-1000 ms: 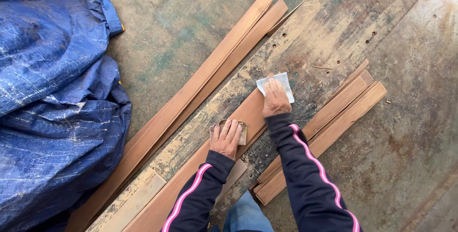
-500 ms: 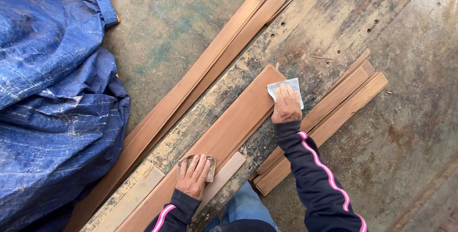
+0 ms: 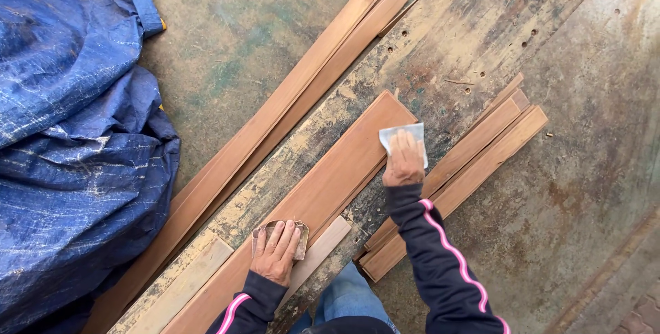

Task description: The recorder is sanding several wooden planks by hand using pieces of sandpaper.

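Under both hands we see a reddish-brown wooden board [image 3: 323,193] lying aslant on a long, worn, paint-scuffed plank [image 3: 440,52] that serves as the bench. The hands are well apart, one near each end of the board. The right hand [image 3: 403,162] lies flat, palm down, pressing a pale grey sheet of sandpaper [image 3: 404,136] against the board's far end. The left hand [image 3: 276,251] lies flat too, fingers spread, pressing a smaller brownish piece of sandpaper [image 3: 297,234] onto the near part of the board. Neither hand grips anything; each simply holds its sheet down. Both arms wear dark sleeves with a pink stripe. Just right of the right hand lies a stack of wooden slats [image 3: 474,169], parallel to the board. Left of the left hand, two longer slats [image 3: 289,110] rest on the concrete floor, and farther left sits a crumpled blue tarpaulin [image 3: 75,141].
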